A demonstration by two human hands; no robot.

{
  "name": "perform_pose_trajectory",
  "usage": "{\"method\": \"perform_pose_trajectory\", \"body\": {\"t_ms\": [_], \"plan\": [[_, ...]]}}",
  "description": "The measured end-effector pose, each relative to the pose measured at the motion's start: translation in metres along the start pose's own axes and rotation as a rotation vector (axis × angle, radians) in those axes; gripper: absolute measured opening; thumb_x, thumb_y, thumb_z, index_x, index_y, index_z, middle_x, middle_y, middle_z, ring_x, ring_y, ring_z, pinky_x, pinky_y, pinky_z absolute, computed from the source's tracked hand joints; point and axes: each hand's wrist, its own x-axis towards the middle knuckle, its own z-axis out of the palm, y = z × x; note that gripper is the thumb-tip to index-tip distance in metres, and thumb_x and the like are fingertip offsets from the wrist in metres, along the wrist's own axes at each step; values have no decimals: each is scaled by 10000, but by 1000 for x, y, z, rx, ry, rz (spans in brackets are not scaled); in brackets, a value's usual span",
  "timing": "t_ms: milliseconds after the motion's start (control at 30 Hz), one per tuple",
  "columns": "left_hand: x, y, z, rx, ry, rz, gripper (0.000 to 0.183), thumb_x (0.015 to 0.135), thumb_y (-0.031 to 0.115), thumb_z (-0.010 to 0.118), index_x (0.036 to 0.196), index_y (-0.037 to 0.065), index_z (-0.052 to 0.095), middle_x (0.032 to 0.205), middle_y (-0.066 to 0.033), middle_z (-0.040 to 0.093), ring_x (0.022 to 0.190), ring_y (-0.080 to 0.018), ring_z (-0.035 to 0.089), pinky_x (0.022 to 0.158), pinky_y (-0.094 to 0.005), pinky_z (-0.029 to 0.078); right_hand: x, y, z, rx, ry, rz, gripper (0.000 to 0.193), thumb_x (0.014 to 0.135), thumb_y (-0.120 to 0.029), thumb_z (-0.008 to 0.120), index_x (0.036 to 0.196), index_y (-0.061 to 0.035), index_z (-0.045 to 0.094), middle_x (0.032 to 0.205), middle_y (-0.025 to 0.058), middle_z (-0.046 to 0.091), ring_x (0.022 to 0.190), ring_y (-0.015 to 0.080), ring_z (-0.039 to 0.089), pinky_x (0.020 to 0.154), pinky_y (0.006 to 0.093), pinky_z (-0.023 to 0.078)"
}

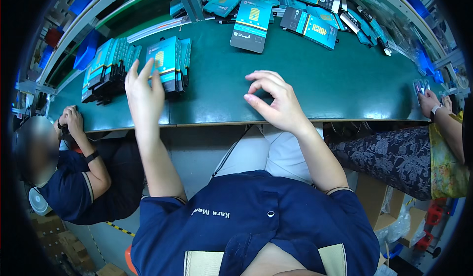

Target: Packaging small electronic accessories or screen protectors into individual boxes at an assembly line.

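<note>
My left hand [144,93] is raised with its fingers apart at the near left side of a short stack of flat teal-and-black packages [169,48]. Its fingertips overlap the stack in the picture, and I cannot tell whether they touch it. A second, fuller stack of the same packages [102,65] stands just left of it. Over the middle of the green table [212,91] hovers my right hand [276,99], its fingers loosely curved, a gap to the thumb and nothing held. Beyond it a single package [250,24] lies face up.
Another package [313,27] lies aslant, with a loose heap of packages [224,2] along the far edge. Blue bins [87,49] stand at the left. A co-worker's hands [71,120] rest at the left table end; another person's hand [429,103] holds something clear at the right.
</note>
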Motion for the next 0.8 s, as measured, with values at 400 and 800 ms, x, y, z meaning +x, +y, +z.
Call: {"method": "perform_pose_trajectory", "body": {"t_ms": [400, 800], "plan": [[6, 42, 75, -1205, -301, -536, 682, 963, 161, 631, 1504, -61, 280, 1570, -267, 285, 1471, -337, 282, 1189, -404, 233, -8, 5, 0, -18, 4, -36, 158, 858, -178, 715, 843, -37, 644, 1066, 125, 693, 1079, 305, 620, 938, 410, 477], [49, 25, 69, -1021, -325, -357, 376, 957, 223, 639, 1253, -7, 613, 1189, -123, 651, 1128, -194, 586, 993, -312, 434, 3, 14, -2, 115, -23, 22, 208, 855, -264, 713, 867, -66, 649, 991, 97, 691, 963, 271, 639, 848, 378, 501]]}}
